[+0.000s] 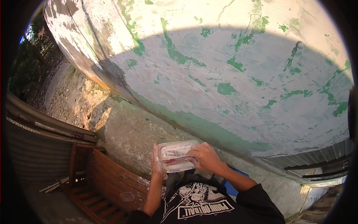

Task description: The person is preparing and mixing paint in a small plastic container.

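Observation:
I hold a clear plastic lidded container in front of my chest, with a pale label and something reddish inside. My left hand supports its left side and underside, partly hidden behind the plastic. My right hand lies over its right end, fingers curled on the lid. Both forearms rise from the lower edge above my black printed shirt.
A white wall with peeling green paint fills the view ahead, with a concrete ledge at its foot. A wooden bench stands at lower left beside corrugated metal sheeting. A blue object lies behind my right arm. A dirt path runs far left.

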### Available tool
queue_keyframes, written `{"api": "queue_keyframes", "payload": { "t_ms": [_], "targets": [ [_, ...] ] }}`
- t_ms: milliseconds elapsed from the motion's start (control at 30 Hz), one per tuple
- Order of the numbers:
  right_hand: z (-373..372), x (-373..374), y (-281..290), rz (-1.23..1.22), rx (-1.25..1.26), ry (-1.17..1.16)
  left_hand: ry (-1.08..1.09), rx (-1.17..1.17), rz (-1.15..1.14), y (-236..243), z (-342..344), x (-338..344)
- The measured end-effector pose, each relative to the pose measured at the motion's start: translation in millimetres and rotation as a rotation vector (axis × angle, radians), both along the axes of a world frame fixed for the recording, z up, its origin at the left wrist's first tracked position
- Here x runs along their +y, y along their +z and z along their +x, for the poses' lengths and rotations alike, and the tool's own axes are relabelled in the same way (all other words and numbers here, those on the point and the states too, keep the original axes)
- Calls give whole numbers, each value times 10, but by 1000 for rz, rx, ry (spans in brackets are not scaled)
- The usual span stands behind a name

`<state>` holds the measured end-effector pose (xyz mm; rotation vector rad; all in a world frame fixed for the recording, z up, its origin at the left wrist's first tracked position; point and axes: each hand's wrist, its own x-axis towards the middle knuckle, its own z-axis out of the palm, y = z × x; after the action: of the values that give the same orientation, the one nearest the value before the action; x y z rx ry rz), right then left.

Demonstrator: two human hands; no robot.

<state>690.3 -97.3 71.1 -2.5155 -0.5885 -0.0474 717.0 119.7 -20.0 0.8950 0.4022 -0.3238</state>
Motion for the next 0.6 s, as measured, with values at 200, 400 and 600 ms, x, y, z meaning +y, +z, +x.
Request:
{"api": "queue_keyframes", "payload": {
  "t_ms": [200, 400, 600],
  "targets": [
    [112, 74, -81, -36, -3, 73, 223, 36, -6, 100, -209, -36],
    [174, 229, -118, -64, 68, 274, 295, 16, -112, -183, -441, 132],
    [249, 303, 31, 65, 87, 325, 380, 36, -77, -240, -581, 192]
  ]
}}
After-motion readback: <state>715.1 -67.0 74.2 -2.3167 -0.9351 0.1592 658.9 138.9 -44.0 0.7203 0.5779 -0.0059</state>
